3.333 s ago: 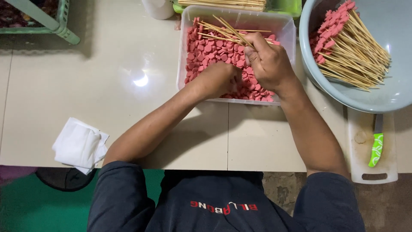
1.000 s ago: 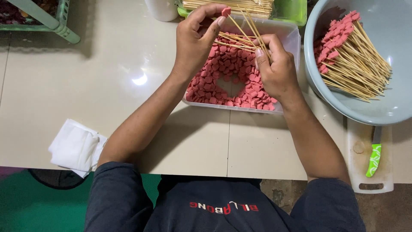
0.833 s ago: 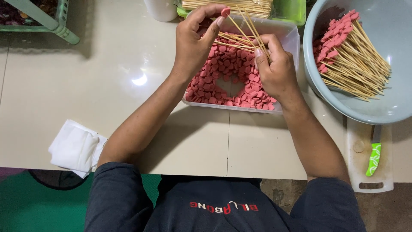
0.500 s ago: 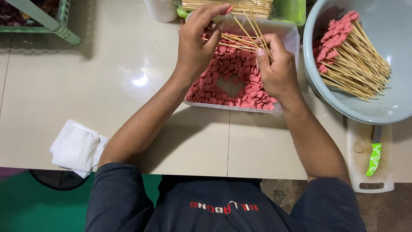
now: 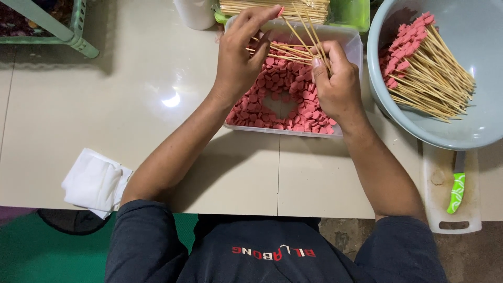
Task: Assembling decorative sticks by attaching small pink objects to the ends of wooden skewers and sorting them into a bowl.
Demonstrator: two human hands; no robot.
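thin bamboo skewers [image 5: 285, 50], light, stiff and sharp-tipped, are best pinched along the shaft; they fan over the clear tub [image 5: 352, 50] of pink sausage slices [image 5: 272, 89]. the right hand [image 5: 338, 84] grips the bundle, the left hand [image 5: 241, 55] pinches one pink slice [image 5: 281, 10] at a tip. loaded skewers [image 5: 427, 68] fill a grey basin [image 5: 471, 133] on the bench [image 5: 105, 105].

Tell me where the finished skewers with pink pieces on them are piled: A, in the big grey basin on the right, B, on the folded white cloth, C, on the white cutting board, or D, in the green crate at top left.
A: the loaded skewers lie fanned inside the grey basin, while the cutting board holds only a green-handled knife.
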